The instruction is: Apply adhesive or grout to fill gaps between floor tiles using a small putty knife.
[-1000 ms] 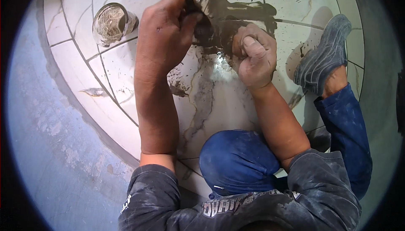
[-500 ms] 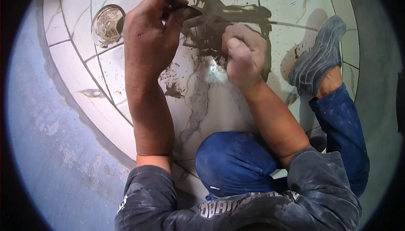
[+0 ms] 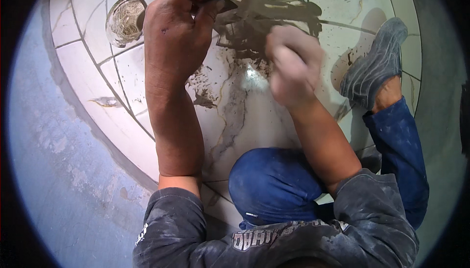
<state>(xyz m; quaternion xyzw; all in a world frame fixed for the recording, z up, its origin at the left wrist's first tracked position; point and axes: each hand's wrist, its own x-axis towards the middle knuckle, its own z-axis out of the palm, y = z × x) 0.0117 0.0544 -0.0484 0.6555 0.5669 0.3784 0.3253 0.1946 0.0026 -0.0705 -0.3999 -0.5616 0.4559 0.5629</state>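
My left hand [image 3: 183, 23] is closed on a thin dark scraper blade [image 3: 223, 4] just above a dark wet smear of grout [image 3: 264, 8] on the white veined tiles [image 3: 235, 126]. My right hand [image 3: 293, 64], blurred, is curled into a fist at the lower right part of the smear; whatever its fingers hold, if anything, is hidden. A round container [image 3: 125, 20] with pale, crusted material inside sits left of my left hand. Spatters of grout [image 3: 200, 96] lie on the tile below the smear.
My bent knee [image 3: 274, 180] in blue trousers rests at the bottom centre. My foot in a grey shoe [image 3: 372, 64] is on the tiles at the right. A bluish, patchy surface [image 3: 68, 150] borders the tiles along the left; a grey surface [image 3: 435, 121] borders them on the right.
My left hand has shifted left and up, and more of the dark blade shows. My right hand dipped left, then moved back rightward and now looks blurred.
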